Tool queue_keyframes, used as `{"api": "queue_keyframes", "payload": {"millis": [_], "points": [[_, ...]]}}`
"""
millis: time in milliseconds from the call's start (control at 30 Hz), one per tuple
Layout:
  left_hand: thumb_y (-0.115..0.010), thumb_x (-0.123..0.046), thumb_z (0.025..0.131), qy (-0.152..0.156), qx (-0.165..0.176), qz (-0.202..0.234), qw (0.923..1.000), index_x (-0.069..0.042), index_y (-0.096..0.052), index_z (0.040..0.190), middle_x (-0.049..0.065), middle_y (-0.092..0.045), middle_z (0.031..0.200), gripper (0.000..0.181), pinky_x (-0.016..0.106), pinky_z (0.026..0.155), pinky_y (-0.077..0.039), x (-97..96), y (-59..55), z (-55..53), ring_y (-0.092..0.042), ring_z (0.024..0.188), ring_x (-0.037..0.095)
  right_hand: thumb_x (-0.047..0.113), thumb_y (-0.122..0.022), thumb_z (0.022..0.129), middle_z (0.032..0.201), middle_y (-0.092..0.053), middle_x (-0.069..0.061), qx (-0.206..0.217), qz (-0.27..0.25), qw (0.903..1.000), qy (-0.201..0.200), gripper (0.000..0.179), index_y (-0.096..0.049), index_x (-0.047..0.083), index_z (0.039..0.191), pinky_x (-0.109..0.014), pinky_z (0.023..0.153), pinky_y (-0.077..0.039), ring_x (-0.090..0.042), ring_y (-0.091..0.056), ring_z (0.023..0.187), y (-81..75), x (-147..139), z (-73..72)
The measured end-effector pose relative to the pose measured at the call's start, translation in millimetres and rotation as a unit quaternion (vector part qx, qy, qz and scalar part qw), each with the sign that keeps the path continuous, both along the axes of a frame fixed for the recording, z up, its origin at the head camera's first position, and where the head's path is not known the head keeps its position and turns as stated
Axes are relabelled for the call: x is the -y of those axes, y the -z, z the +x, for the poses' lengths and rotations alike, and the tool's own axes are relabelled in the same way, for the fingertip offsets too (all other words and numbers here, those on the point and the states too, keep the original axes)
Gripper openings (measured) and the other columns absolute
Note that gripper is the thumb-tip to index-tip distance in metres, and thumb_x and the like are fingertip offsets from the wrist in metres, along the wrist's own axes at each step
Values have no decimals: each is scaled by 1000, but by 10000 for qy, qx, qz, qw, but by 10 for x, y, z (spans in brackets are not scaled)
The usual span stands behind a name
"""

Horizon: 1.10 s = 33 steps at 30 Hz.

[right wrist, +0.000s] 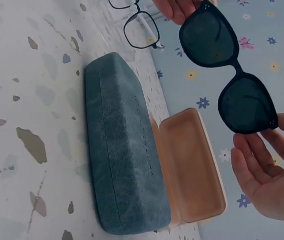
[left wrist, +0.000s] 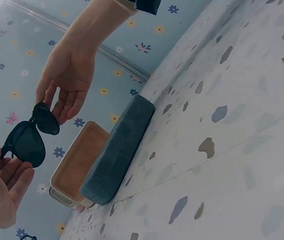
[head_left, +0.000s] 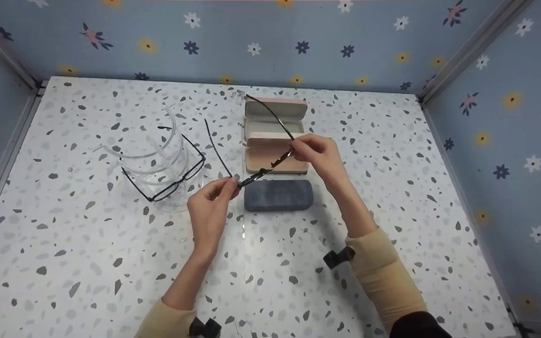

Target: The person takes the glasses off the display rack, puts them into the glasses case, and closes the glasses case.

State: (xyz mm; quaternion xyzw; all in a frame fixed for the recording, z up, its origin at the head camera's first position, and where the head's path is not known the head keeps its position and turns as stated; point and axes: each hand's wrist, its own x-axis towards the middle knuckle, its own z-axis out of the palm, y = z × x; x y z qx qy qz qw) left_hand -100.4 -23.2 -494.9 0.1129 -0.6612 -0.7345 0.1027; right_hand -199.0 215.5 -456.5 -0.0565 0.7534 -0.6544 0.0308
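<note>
Both hands hold a pair of black sunglasses by the two outer ends of the frame, with the temples unfolded and pointing away. My left hand pinches the left end between thumb and fingers. At the other end, higher up, my right hand pinches near the hinge. Dark lenses show in the right wrist view. Below the sunglasses lies a closed blue glasses case. Just behind it an open case with a peach lining stands partly covered by the right hand and frame.
Another open case with a pale lining stands farthest back. On the left, a clear plastic display stand bears black-framed eyeglasses. The speckled white tabletop meets flowered blue panels at the back and sides.
</note>
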Motion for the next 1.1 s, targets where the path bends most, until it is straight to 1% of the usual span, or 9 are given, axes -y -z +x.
{"api": "queue_keyframes", "payload": {"millis": [100, 200, 300, 533, 700, 800, 900, 967, 1100], "points": [[-75, -21, 96, -82, -44, -309, 9995, -6, -80, 104, 12, -79, 99, 18, 26, 83, -63, 1, -6, -56, -79, 91, 26, 13, -69, 98, 91, -74, 2, -91, -31, 9998, 145, 19, -74, -4, 106, -27, 84, -62, -13, -71, 85, 27, -32, 74], [-73, -21, 97, -220, -165, -627, 9977, -7, -80, 104, 9, -80, 97, 17, 24, 82, -62, -12, 4, -113, -78, 91, 22, 13, -72, 97, 92, -75, 2, -133, -48, 9995, 289, 20, -75, -4, 107, -27, 84, -61, -17, -72, 87, 60, -61, 153], [-72, -21, 98, -324, -267, -791, 9960, -7, -80, 105, 9, -79, 97, 17, 22, 81, -61, -45, 24, -166, -77, 91, 19, 14, -73, 96, 91, -75, 2, -202, 0, 9988, 445, 22, -74, -5, 108, -27, 84, -61, -19, -72, 86, 95, -86, 232], [-73, -16, 97, -376, -451, -646, 9962, -4, -79, 107, 15, -78, 99, 17, 22, 84, -62, -122, 51, -245, -76, 92, 21, 8, -74, 95, 88, -76, 3, -375, -118, 9958, 821, 16, -75, -5, 103, -26, 81, -61, -10, -69, 79, 179, -120, 358], [-74, -17, 96, -403, -660, -635, 9950, -4, -78, 111, 15, -77, 101, 20, 25, 88, -61, -153, 33, -270, -75, 95, 22, 8, -74, 94, 91, -77, -1, -461, -188, 9949, 878, 15, -76, -5, 103, -26, 81, -61, -18, -71, 83, 212, -136, 403], [-73, -17, 97, -346, -797, -668, 9940, -3, -76, 116, 16, -77, 107, 24, 25, 91, -61, -182, 19, -279, -75, 99, 24, 8, -74, 94, 94, -77, -6, -540, -217, 9940, 924, 16, -75, -5, 104, -26, 82, -61, -21, -72, 85, 216, -154, 428], [-72, -17, 97, -248, -928, -744, 9926, -4, -74, 123, 16, -76, 110, 29, 24, 92, -60, -213, 10, -286, -74, 102, 25, 8, -74, 95, 96, -77, -6, -592, -227, 9929, 1003, 17, -75, -4, 106, -26, 83, -61, -19, -73, 87, 227, -175, 451], [-73, -17, 97, -160, -1015, -841, 9912, -6, -72, 128, 15, -75, 108, 33, 24, 93, -60, -226, 11, -282, -74, 103, 24, 8, -73, 95, 96, -77, -4, -594, -261, 9924, 1043, 18, -74, -4, 108, -27, 84, -62, -18, -73, 89, 232, -181, 468], [-74, -19, 95, 45, -1229, -964, 9877, -10, -67, 136, 12, -73, 104, 42, 23, 97, -58, -229, 41, -259, -73, 104, 20, 7, -73, 96, 97, -77, -6, -629, -287, 9913, 1119, 18, -74, -5, 109, -27, 85, -62, -15, -74, 88, 254, -185, 498]]}}
